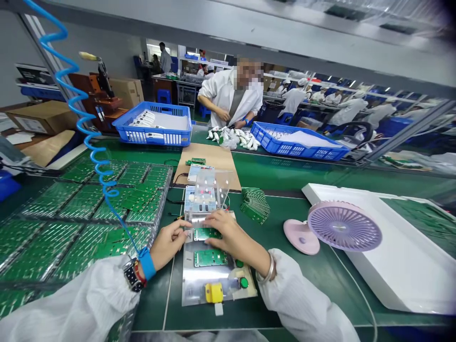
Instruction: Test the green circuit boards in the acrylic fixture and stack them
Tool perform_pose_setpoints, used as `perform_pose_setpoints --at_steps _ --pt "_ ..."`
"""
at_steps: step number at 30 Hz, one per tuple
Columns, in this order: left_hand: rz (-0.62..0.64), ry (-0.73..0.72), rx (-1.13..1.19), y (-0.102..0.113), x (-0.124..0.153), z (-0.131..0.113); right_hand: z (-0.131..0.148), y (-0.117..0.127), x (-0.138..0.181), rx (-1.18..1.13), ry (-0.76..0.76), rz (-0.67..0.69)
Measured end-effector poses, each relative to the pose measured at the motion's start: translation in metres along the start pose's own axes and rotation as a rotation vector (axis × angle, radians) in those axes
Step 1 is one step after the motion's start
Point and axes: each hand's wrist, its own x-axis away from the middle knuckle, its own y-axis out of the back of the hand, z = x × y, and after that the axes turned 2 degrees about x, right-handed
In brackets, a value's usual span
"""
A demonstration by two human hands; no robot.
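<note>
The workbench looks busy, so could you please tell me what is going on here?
A person's right hand partly covers the farther circuit board on a metal plate; the left hand is at the plate's left edge. A second circuit board lies nearer on that plate. Across the workbench, another person stands by white parts.

On the green workbench (317, 270) rest a metal fixture (199, 285), board-filled trays (165, 198) (at the left side), fanned circuit boards (254, 205), a desk fan (344, 225) and a white tray (409, 280).
</note>
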Motion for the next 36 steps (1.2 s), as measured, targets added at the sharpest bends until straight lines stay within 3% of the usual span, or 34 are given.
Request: perform_pose_setpoints --at_steps 3,7,12,15,19,23,26,29,33,36 --pt "-0.006 -0.012 -0.019 0.001 0.0 0.001 -0.002 0.0 -0.005 0.037 0.003 0.081" --pt "-0.006 -0.019 -0.023 0.001 -0.001 0.0 0.009 0.008 0.004 -0.019 -0.023 0.019" --pt "0.008 -0.014 -0.044 0.002 -0.001 0.0 0.029 0.012 0.025 0.029 -0.006 0.211" --pt "0.03 0.01 -0.078 0.003 -0.001 0.001 0.031 0.006 0.031 0.073 -0.019 0.232" --pt "0.037 0.015 -0.118 0.004 -0.002 0.001 0.032 0.003 0.032 0.006 -0.01 0.162" --pt "0.034 0.028 -0.107 0.004 -0.002 0.001 0.033 0.014 0.037 -0.091 -0.038 -0.053" --pt "0.031 0.023 -0.102 0.004 -0.001 0.003 0.012 0.022 0.048 -0.049 -0.174 -0.27" --pt "0.019 0.004 -0.105 0.004 -0.001 0.003 -0.035 0.018 0.064 0.072 -0.351 -0.434" --pt "0.002 -0.001 -0.092 0.003 -0.001 0.001 -0.102 -0.009 0.082 0.242 -0.356 -0.447" --pt "-0.014 -0.017 -0.07 0.002 -0.001 0.001 -0.131 -0.026 0.089 0.381 -0.295 -0.452"
